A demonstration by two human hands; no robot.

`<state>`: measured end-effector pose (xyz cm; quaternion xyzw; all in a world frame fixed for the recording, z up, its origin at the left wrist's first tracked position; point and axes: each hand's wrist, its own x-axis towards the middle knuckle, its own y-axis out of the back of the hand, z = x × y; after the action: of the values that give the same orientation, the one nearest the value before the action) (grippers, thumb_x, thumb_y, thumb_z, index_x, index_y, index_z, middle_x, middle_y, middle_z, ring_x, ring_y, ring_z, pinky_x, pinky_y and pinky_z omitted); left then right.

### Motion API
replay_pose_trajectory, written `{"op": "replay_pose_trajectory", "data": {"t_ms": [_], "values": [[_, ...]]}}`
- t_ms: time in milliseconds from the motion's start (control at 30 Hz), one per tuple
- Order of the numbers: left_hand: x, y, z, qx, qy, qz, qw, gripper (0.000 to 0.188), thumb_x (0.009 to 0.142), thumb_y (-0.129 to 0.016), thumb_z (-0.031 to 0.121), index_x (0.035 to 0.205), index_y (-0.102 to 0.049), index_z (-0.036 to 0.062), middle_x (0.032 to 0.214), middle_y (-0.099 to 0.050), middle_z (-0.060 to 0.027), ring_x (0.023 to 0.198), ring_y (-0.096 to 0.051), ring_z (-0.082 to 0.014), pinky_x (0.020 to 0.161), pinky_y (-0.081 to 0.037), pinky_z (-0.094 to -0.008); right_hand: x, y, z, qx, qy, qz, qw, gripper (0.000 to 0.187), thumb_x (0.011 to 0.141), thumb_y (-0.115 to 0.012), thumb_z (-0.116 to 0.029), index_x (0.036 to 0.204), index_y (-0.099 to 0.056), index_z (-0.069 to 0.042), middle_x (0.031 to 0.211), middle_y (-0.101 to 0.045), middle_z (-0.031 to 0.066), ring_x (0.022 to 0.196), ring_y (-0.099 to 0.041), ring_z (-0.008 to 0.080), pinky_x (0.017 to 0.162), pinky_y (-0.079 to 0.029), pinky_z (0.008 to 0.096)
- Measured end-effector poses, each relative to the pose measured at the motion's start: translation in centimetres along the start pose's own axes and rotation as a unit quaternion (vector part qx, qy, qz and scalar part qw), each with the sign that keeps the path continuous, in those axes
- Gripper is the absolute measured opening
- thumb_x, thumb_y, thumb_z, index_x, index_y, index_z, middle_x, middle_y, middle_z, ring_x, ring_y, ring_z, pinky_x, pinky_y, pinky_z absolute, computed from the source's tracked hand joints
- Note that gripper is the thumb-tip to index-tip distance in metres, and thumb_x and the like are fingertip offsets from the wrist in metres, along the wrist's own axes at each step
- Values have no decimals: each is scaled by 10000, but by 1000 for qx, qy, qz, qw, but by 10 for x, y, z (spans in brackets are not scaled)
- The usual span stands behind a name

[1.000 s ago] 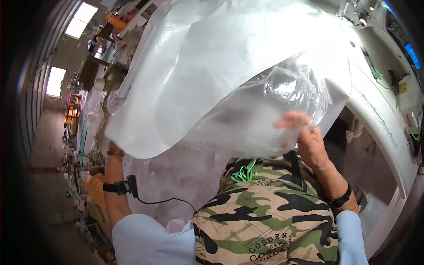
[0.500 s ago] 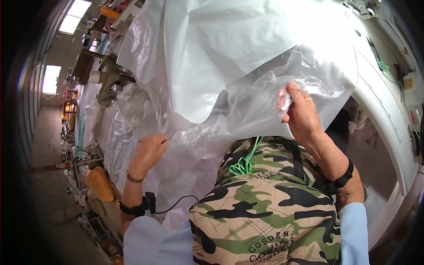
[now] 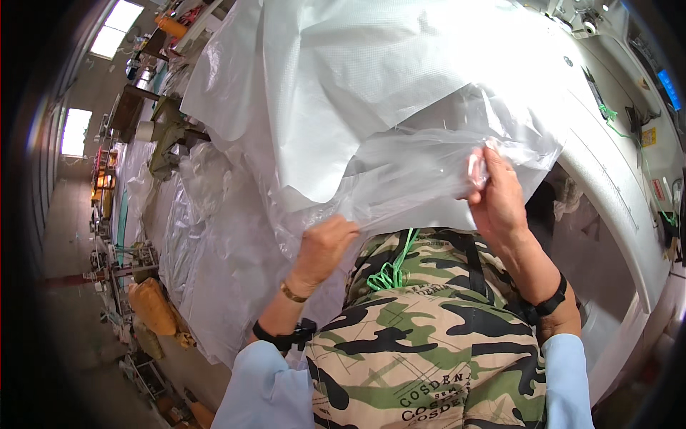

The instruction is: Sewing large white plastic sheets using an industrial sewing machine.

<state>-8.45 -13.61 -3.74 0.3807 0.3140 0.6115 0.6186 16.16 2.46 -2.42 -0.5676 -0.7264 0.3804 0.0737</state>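
A clear plastic sheet (image 3: 418, 168) is stretched between my two hands over the near part of the worktop. My left hand (image 3: 323, 252) is closed, its fingertips pinching the sheet's lower edge. On the right, my right hand (image 3: 500, 196) grips bunched sheet between thumb and fingers, and the film shows over its fingertips. A larger pale grey textured sheet (image 3: 371, 71) lies beyond both hands, with a drooping fold just past my left hand.
A white curved table edge (image 3: 607, 193) runs along the right. Scissors (image 3: 593, 86) with green string lie there, near machine parts (image 3: 587, 25). More plastic sheeting (image 3: 207, 236) hangs at left. Green cord (image 3: 389, 275) rests on my camouflage apron (image 3: 400, 336).
My left hand has moved right and now pinches the clear sheet. The sheet between my hands is drawn tighter. My right hand has shifted slightly right and nearer me, still gripping it.
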Motion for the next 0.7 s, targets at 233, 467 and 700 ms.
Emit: {"op": "replay_pose_trajectory", "data": {"t_ms": [233,467,700], "values": [[-118,52,-94,86,160,-33,983,96,849,-685,96,883,-712,10,821,-665,-131,787,-656,-313,696,-519,-383,4,30,-9,-14,23,70,997,306,1067,-467,-272,897,-614,-64,693,-583,5,508,-471,67,452,-393,196],[-334,130,-244,340,350,2,873,223,789,-708,184,753,-674,-33,778,-655,-212,769,-646,-365,689,-490,-462,11,63,2,-133,32,43,990,336,1051,-503,-299,853,-631,-61,659,-581,-8,468,-452,58,390,-337,213],[-476,218,-312,455,621,-182,612,265,955,-470,95,993,-718,9,1056,-697,-211,987,-672,-378,839,-535,-480,-8,71,12,-529,-85,-192,822,301,965,-614,-302,966,-710,-17,664,-636,52,601,-603,145,559,-475,306]]}}
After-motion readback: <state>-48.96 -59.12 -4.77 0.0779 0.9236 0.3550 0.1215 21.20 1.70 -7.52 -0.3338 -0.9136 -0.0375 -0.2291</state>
